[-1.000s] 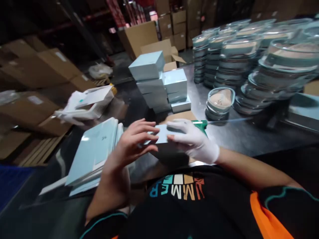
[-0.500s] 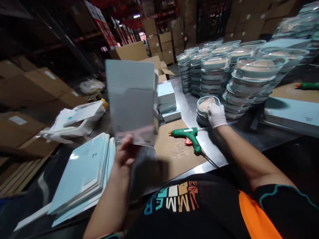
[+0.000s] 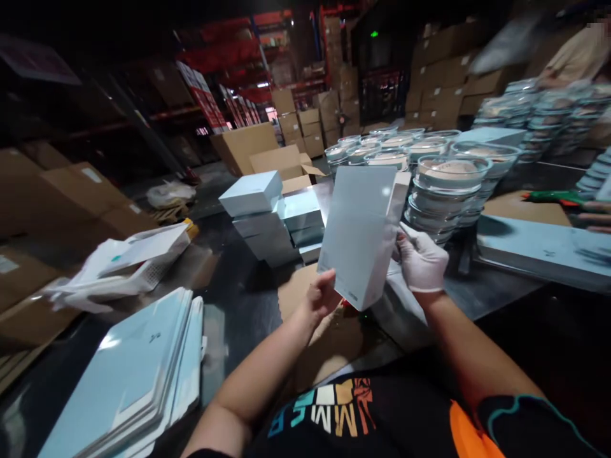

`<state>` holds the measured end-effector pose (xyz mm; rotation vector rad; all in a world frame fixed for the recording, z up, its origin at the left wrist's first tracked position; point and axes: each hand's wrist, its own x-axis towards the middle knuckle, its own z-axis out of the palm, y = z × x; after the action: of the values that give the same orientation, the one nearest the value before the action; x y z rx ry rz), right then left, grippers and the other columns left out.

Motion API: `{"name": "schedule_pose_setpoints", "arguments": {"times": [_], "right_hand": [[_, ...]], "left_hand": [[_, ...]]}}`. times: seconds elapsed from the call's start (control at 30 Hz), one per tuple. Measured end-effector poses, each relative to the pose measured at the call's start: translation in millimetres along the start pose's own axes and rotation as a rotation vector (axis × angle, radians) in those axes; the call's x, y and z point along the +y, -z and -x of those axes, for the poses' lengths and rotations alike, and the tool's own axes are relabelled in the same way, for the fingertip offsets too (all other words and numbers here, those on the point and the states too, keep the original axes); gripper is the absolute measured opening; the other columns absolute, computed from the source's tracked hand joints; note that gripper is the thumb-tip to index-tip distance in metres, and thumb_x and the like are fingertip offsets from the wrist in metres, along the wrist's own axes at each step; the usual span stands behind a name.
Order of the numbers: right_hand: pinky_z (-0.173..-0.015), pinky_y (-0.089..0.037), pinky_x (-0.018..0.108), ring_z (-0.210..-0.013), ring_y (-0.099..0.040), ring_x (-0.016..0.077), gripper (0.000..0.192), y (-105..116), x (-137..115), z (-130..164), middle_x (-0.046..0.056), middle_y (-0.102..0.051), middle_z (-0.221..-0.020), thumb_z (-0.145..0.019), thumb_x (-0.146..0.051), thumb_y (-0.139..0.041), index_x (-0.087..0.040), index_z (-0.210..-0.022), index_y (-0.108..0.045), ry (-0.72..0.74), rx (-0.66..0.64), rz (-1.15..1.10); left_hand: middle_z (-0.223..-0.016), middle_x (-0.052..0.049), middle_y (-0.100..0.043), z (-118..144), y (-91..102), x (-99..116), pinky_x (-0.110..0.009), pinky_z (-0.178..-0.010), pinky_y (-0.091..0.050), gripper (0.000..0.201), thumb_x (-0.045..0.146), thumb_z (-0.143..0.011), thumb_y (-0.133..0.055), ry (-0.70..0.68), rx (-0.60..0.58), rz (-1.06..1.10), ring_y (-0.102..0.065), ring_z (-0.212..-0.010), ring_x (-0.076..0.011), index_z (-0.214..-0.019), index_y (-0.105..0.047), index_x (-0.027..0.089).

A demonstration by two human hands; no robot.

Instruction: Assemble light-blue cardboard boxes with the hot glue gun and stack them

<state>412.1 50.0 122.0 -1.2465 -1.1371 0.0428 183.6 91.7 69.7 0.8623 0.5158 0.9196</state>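
Workbench in a dim warehouse. Person in a dark T-shirt with coloured lettering, both forearms reaching forward.

Left hand (image 3: 321, 296): bare, closed on the lower left corner of a pale blue carton (image 3: 358, 232), thumb on its broad face. Carton raised off the bench in front of the chest, standing on end, top tilted a little to the right; small dark print by its lower edge.

Right hand (image 3: 424, 259): white glove, fingers drawn narrow beside the carton's right side. Fingertips partly behind the carton; cannot tell whether they grip it or something else.

Below the carton, a brown cardboard sheet (image 3: 298, 289), mostly covered by it and the arms. Just beyond, to the left, stacked pale blue boxes (image 3: 255, 194), an open brown carton (image 3: 281, 162) behind them. Beyond and right of the gloved hand, round glass dishes (image 3: 446, 191) in close stacks, pale discs inside the upper ones.

Near left: flat pale blue cartons (image 3: 128, 356) in a leaning pile. Farther off, a white basket (image 3: 160, 270) with papers on it.

Far right: a green glue gun (image 3: 554, 197) on cardboard; near it, at the edge of view, a co-worker's hand (image 3: 597, 219), blurred.
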Motion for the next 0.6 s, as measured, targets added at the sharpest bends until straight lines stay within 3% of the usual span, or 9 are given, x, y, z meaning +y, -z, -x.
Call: {"name": "schedule_pose_setpoints", "arguments": {"times": [0.1,0.2,0.27,0.33,0.4,0.47,0.53,0.6], "right_hand": [[-0.11,-0.061,0.063,-0.11,-0.082,0.0376,0.036,18,-11,-16,0.013,-0.086,-0.114,-0.097,-0.051,-0.071,-0.022,-0.113,-0.085,-0.015,0.177,0.043],[-0.105,-0.06,0.069,-0.103,-0.08,0.0412,0.039,39,-30,-32,0.016,-0.084,-0.104,-0.093,-0.057,-0.075,-0.02,-0.103,-0.084,0.01,0.352,0.087],[-0.101,-0.061,0.064,-0.1,-0.078,0.0392,0.039,51,-48,-37,0.016,-0.083,-0.102,-0.092,-0.061,-0.08,-0.023,-0.1,-0.083,0.036,0.368,-0.005],[-0.092,-0.063,0.055,-0.094,-0.077,0.0332,0.037,56,-68,-36,0.013,-0.082,-0.102,-0.091,-0.062,-0.085,-0.026,-0.099,-0.083,0.032,0.172,-0.15],[-0.08,-0.063,0.047,-0.083,-0.074,0.0274,0.039,50,-87,-32,0.009,-0.082,-0.095,-0.088,-0.064,-0.088,-0.026,-0.096,-0.083,-0.034,-0.169,-0.246],[-0.079,-0.063,0.045,-0.081,-0.073,0.0259,0.043,35,-102,-27,0.007,-0.081,-0.09,-0.085,-0.067,-0.088,-0.024,-0.089,-0.084,-0.05,-0.498,-0.244],[-0.092,-0.064,0.05,-0.093,-0.075,0.0294,0.045,15,-110,-20,0.008,-0.081,-0.093,-0.087,-0.069,-0.085,-0.024,-0.088,-0.085,0.073,-0.704,-0.18],[-0.112,-0.059,0.056,-0.113,-0.074,0.0332,0.044,-1,-107,-12,0.01,-0.083,-0.11,-0.092,-0.068,-0.082,-0.027,-0.104,-0.088,0.244,-0.747,-0.145]], "left_hand": [[-0.118,-0.01,-0.084,12,21.4,4,-0.052,-0.109,-0.061,0.063,0.051,-0.064,-0.095,-0.09,0.066,-0.032,-0.078,-0.118,-0.0373,-0.116,-0.075,0.021],[-0.139,-0.006,-0.075,34,53.6,15,-0.04,-0.109,-0.058,0.087,0.035,-0.061,-0.096,-0.341,0.249,-0.18,-0.072,-0.125,-0.0281,-0.141,-0.064,0.027],[-0.147,-0.006,-0.068,52,76.6,22,-0.034,-0.102,-0.058,0.102,0.03,-0.058,-0.097,-0.468,0.389,-0.328,-0.07,-0.124,-0.0259,-0.151,-0.055,0.031],[-0.149,-0.006,-0.064,71,95.9,24,-0.032,-0.098,-0.058,0.105,0.032,-0.058,-0.099,-0.5,0.474,-0.424,-0.069,-0.121,-0.0254,-0.153,-0.053,0.031],[-0.148,-0.008,-0.064,87,107.9,21,-0.033,-0.098,-0.058,0.105,0.035,-0.055,-0.103,-0.503,0.498,-0.47,-0.07,-0.119,-0.0263,-0.149,-0.056,0.03],[-0.142,-0.009,-0.067,101,112.3,11,-0.038,-0.101,-0.058,0.11,0.034,-0.046,-0.108,-0.467,0.469,-0.519,-0.071,-0.118,-0.029,-0.144,-0.059,0.029],[-0.131,-0.01,-0.072,111,111.7,-6,-0.042,-0.101,-0.059,0.111,0.031,-0.037,-0.111,-0.379,0.451,-0.571,-0.073,-0.114,-0.0308,-0.137,-0.061,0.028],[-0.123,-0.01,-0.075,120,111.2,-25,-0.045,-0.098,-0.061,0.105,0.029,-0.038,-0.111,-0.287,0.471,-0.612,-0.075,-0.106,-0.0305,-0.131,-0.063,0.026]]}}
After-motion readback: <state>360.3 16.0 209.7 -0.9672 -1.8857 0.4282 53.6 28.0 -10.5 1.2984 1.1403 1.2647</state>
